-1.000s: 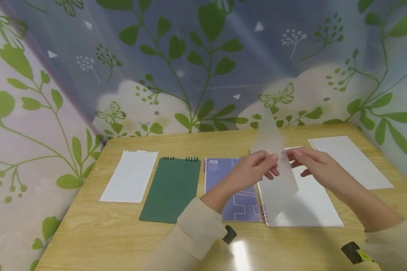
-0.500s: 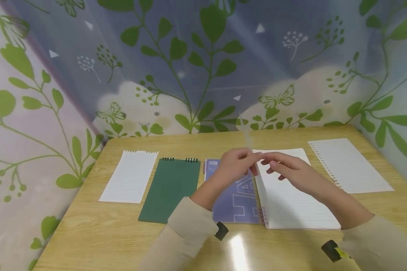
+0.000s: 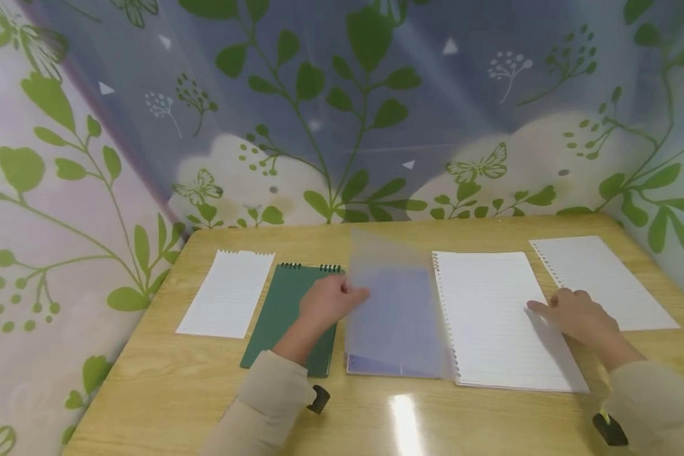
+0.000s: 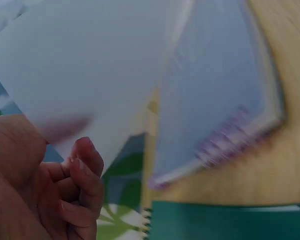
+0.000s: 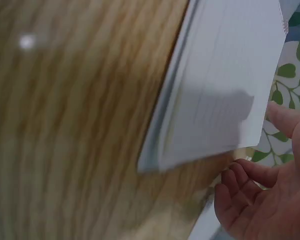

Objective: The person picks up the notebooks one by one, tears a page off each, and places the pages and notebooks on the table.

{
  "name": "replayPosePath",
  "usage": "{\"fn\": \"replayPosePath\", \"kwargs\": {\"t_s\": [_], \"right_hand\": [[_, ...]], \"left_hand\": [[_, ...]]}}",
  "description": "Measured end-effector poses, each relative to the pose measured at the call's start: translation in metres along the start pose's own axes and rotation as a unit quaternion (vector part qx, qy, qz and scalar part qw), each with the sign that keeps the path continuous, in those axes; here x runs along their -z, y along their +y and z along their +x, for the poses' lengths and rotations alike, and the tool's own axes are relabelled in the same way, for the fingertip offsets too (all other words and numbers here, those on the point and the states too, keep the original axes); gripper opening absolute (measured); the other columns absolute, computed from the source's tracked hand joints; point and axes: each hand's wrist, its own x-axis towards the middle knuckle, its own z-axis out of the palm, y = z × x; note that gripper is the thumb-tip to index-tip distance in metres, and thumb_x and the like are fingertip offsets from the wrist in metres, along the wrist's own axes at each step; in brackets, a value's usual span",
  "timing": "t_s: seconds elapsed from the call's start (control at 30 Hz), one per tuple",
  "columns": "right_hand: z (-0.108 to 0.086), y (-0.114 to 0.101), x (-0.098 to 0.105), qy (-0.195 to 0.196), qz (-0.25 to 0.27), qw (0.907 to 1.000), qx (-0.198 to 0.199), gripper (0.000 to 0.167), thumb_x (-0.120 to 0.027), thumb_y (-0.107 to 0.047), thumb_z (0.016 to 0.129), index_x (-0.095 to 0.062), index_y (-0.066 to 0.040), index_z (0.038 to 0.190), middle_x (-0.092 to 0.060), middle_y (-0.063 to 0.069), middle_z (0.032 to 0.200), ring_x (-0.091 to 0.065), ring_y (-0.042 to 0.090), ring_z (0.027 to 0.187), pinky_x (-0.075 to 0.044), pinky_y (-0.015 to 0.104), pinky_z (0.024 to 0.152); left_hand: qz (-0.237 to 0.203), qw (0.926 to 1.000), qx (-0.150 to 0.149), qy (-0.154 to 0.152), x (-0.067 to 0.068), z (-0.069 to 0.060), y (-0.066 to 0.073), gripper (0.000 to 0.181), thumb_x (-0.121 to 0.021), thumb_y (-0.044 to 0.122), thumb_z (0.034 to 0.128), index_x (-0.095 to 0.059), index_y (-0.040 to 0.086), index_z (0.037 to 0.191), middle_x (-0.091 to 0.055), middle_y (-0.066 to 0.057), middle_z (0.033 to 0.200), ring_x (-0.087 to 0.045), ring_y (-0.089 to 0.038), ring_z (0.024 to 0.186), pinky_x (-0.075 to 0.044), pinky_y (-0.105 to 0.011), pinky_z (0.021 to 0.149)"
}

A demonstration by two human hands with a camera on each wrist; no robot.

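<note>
A translucent sheet [image 3: 396,316] lies turned leftward from the open lined notebook [image 3: 501,316], over the blue-purple notebook [image 3: 379,368]. My left hand [image 3: 329,301] pinches its left edge; in the left wrist view the thumb shows through the sheet [image 4: 90,55], with fingers curled in front. Purple coils [image 4: 225,142] bind the blue-purple notebook. Beside the lined notebook's right edge is my right hand [image 3: 581,320], fingers loosely bent and nothing held. The right wrist view has its thumb close to the page edge; contact there I cannot tell.
A green top-bound notepad [image 3: 285,316] lies partly beneath my left forearm. Farther left is a torn lined sheet [image 3: 225,297], and another loose lined sheet [image 3: 610,285] lies at the far right. Patterned curtains hang behind the wooden table [image 3: 165,392].
The translucent sheet has swung from upright over the lined notebook to the left, with my left hand moving along. My right hand has moved away to the notebook's right edge.
</note>
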Motion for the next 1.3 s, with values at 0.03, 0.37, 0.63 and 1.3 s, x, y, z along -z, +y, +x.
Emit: {"fn": "replayPosePath", "kwargs": {"t_s": [0.03, 0.37, 0.63, 1.3], "right_hand": [[0.002, 0.002, -0.003, -0.001, 0.012, 0.9999, -0.011, 0.087, -0.037, -0.064, 0.088, -0.038, 0.019, 0.116, -0.041, 0.041, 0.110, -0.049, 0.051, 0.090, -0.044, 0.047, 0.062], [0.010, -0.009, -0.014, 0.026, 0.060, 0.9971, -0.039, 0.071, -0.055, -0.052, 0.084, -0.037, 0.014, 0.104, -0.037, 0.036, 0.101, -0.048, 0.050, 0.086, -0.040, 0.046, 0.061], [0.009, -0.028, -0.020, 0.077, 0.070, 0.9899, -0.096, 0.072, -0.061, -0.035, 0.081, -0.032, 0.023, 0.113, -0.031, 0.044, 0.111, -0.038, 0.059, 0.098, -0.042, 0.055, 0.065], [-0.001, -0.037, -0.013, 0.260, -0.068, 0.9632, 0.003, 0.030, -0.046, -0.020, 0.093, -0.059, -0.001, 0.113, -0.057, 0.027, 0.096, -0.057, 0.046, 0.079, -0.040, 0.047, 0.041]], "left_hand": [[0.024, 0.9996, 0.014, -0.004, -0.004, 0.002, -0.006, 0.042, -0.059, 0.046, 0.0852, -0.043, 0.016, 0.061, -0.038, 0.005, 0.054, -0.033, -0.012, 0.049, -0.025, -0.026, 0.045], [0.150, 0.9843, 0.089, -0.028, -0.027, 0.014, -0.035, 0.046, -0.061, 0.054, 0.0788, -0.061, 0.008, 0.085, -0.060, -0.004, 0.072, -0.054, -0.020, 0.061, -0.041, -0.035, 0.051], [0.153, 0.9841, 0.085, -0.031, -0.028, 0.014, -0.039, 0.057, -0.061, 0.054, 0.0794, -0.058, 0.003, 0.105, -0.062, -0.009, 0.082, -0.056, -0.021, 0.066, -0.045, -0.036, 0.055], [0.158, 0.9837, 0.080, -0.031, -0.028, 0.012, -0.039, 0.061, -0.060, 0.056, 0.0793, -0.057, 0.002, 0.109, -0.063, -0.011, 0.087, -0.059, -0.024, 0.072, -0.046, -0.038, 0.058]]}}
